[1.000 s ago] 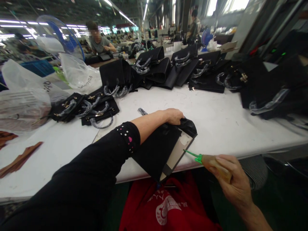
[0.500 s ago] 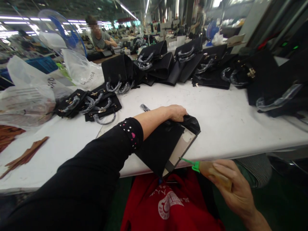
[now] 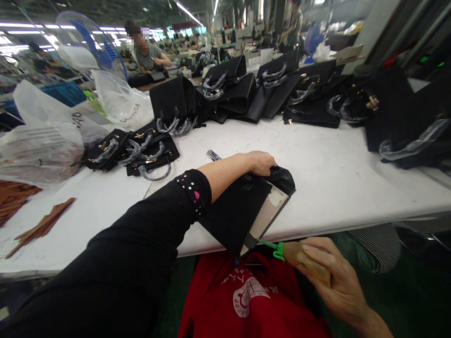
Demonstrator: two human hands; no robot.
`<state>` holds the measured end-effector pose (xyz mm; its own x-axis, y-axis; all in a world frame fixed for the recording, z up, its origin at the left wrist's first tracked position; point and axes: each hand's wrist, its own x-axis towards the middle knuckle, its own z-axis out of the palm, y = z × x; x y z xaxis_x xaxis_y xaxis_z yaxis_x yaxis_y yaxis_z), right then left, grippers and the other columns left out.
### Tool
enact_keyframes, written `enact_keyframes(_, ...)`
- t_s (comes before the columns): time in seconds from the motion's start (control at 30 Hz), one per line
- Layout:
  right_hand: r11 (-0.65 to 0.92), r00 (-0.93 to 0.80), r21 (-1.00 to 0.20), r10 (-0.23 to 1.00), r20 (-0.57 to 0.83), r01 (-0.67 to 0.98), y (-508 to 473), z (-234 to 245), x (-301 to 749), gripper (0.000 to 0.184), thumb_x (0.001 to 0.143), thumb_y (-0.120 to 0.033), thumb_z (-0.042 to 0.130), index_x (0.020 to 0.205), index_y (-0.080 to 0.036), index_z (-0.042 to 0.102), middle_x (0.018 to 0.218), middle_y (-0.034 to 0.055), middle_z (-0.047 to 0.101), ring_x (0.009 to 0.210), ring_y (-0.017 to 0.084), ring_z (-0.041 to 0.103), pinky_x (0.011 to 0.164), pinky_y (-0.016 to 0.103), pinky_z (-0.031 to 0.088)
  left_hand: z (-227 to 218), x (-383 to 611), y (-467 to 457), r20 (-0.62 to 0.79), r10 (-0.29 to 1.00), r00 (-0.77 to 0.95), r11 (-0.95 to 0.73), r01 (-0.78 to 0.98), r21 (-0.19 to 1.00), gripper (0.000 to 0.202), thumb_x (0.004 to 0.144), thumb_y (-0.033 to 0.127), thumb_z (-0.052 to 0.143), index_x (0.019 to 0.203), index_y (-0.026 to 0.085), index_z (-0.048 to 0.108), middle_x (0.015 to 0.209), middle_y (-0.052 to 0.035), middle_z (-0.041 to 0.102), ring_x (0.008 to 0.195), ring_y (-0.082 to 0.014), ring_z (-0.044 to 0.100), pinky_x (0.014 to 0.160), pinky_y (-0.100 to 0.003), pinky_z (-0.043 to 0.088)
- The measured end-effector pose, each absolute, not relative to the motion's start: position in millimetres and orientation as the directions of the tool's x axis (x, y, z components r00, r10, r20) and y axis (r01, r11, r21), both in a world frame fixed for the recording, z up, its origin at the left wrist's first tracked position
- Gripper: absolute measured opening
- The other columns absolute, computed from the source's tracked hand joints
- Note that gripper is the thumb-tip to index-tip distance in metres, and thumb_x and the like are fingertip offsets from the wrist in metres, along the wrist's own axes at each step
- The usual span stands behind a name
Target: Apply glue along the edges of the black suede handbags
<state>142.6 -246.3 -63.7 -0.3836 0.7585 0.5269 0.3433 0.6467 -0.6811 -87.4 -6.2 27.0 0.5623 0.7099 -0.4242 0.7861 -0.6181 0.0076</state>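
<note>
A black handbag (image 3: 243, 211) lies on the white table at its front edge, with a pale lining panel (image 3: 269, 211) showing along its right side. My left hand (image 3: 260, 163) is closed on the bag's upper right part; its fingertips are partly hidden. In my right hand (image 3: 334, 274) is a yellowish glue bottle (image 3: 306, 260) with a thin green nozzle, held tilted to the left. The nozzle tip is at the lower right corner of the pale panel; whether it touches cannot be made out.
Several black handbags (image 3: 225, 84) with plastic-wrapped handles line the table's (image 3: 327, 173) back. On the left are smaller black bags (image 3: 151, 152), plastic bags (image 3: 38, 145) and brown strips (image 3: 44, 225). A blue fan (image 3: 93, 42) and a seated person (image 3: 148, 54) are beyond.
My right hand has moved left and slightly down with the glue bottle, bringing the nozzle tip to the panel's lower corner. My left hand keeps its hold on the bag.
</note>
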Motion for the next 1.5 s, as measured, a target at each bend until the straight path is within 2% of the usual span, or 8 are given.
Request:
enact_keyframes(0.17, 0.623, -0.276, -0.656, 0.780, 0.561, 0.427, -251, -63, 139, 0.044, 0.089, -0.011, 0.067, 0.128, -0.027, 0.056, 0.115, 0.0090, 0.059, 0.101, 0.020, 0.063, 0.077, 0.030, 0.058, 24, -88, -4, -0.419, 0.694, 0.585, -0.641, 0.768, 0.012, 0.046, 0.078, 0.028, 0.059, 0.121, 0.022, 0.072, 0.118, -0.0108, 0.073, 0.107, -0.0268, 0.066, 0.089, -0.030, 0.050)
enact_keyframes(0.33, 0.632, -0.364, -0.680, 0.773, 0.519, 0.372, -253, -64, 138, 0.043, 0.091, -0.011, 0.064, 0.130, -0.027, 0.055, 0.115, 0.0087, 0.059, 0.099, 0.019, 0.065, 0.076, 0.029, 0.059, 24, -88, -3, -0.418, 0.680, 0.602, -0.660, 0.751, 0.010, 0.045, 0.079, 0.028, 0.056, 0.120, 0.020, 0.072, 0.117, -0.0130, 0.073, 0.104, -0.0286, 0.067, 0.086, -0.033, 0.051)
enact_keyframes(0.47, 0.615, -0.250, -0.629, 0.780, 0.574, 0.476, -254, -63, 139, 0.046, 0.089, -0.013, 0.068, 0.130, -0.029, 0.055, 0.116, 0.0085, 0.059, 0.101, 0.021, 0.063, 0.077, 0.030, 0.058, 23, -88, -3, -0.409, 0.685, 0.603, -0.660, 0.751, 0.003, 0.043, 0.080, 0.029, 0.056, 0.120, 0.021, 0.072, 0.117, -0.0118, 0.073, 0.104, -0.0273, 0.067, 0.087, -0.032, 0.051)
enact_keyframes(0.6, 0.623, -0.355, -0.671, 0.781, 0.513, 0.401, -257, -62, 139, 0.044, 0.091, -0.013, 0.065, 0.131, -0.028, 0.055, 0.117, 0.0085, 0.059, 0.100, 0.020, 0.065, 0.076, 0.029, 0.059, 22, -88, -3, -0.410, 0.685, 0.602, -0.661, 0.751, -0.001, 0.043, 0.080, 0.029, 0.057, 0.119, 0.021, 0.073, 0.116, -0.0108, 0.073, 0.104, -0.0259, 0.067, 0.087, -0.030, 0.050)
enact_keyframes(0.87, 0.617, -0.353, -0.689, 0.785, 0.508, 0.379, -261, -65, 140, 0.039, 0.091, -0.011, 0.065, 0.127, -0.024, 0.055, 0.117, 0.0088, 0.058, 0.103, 0.018, 0.063, 0.080, 0.027, 0.056, 22, -88, -3, -0.408, 0.678, 0.612, -0.672, 0.740, -0.007, 0.043, 0.080, 0.027, 0.055, 0.119, 0.019, 0.072, 0.117, -0.0131, 0.073, 0.102, -0.0282, 0.068, 0.082, -0.033, 0.052)
enact_keyframes(1.1, 0.555, -0.117, -0.643, 0.797, 0.592, 0.527, -246, -69, 140, 0.036, 0.088, -0.012, 0.071, 0.121, -0.020, 0.058, 0.115, 0.0092, 0.059, 0.103, 0.019, 0.061, 0.084, 0.029, 0.051, 22, -88, -4, -0.403, 0.685, 0.607, -0.674, 0.738, -0.036, 0.043, 0.080, 0.028, 0.055, 0.119, 0.021, 0.071, 0.116, -0.0116, 0.073, 0.103, -0.0256, 0.068, 0.081, -0.029, 0.051)
enact_keyframes(1.23, 0.588, -0.307, -0.703, 0.809, 0.501, 0.401, -255, -63, 137, 0.032, 0.092, -0.014, 0.065, 0.122, -0.021, 0.056, 0.116, 0.0079, 0.058, 0.102, 0.016, 0.062, 0.082, 0.025, 0.054, 23, -88, -4, -0.410, 0.681, 0.607, -0.675, 0.737, -0.030, 0.044, 0.080, 0.029, 0.054, 0.119, 0.020, 0.072, 0.117, -0.0126, 0.073, 0.103, -0.0265, 0.068, 0.082, -0.030, 0.051)
enact_keyframes(1.5, 0.408, -0.227, -0.804, 0.912, 0.341, 0.433, -268, -62, 131, 0.022, 0.095, -0.029, 0.065, 0.115, -0.024, 0.059, 0.112, 0.0058, 0.060, 0.097, 0.015, 0.064, 0.079, 0.022, 0.056, 28, -88, -7, -0.421, 0.682, 0.598, -0.663, 0.748, -0.013, 0.043, 0.078, 0.027, 0.055, 0.118, 0.021, 0.072, 0.112, -0.0098, 0.074, 0.101, -0.0232, 0.067, 0.082, -0.028, 0.049)
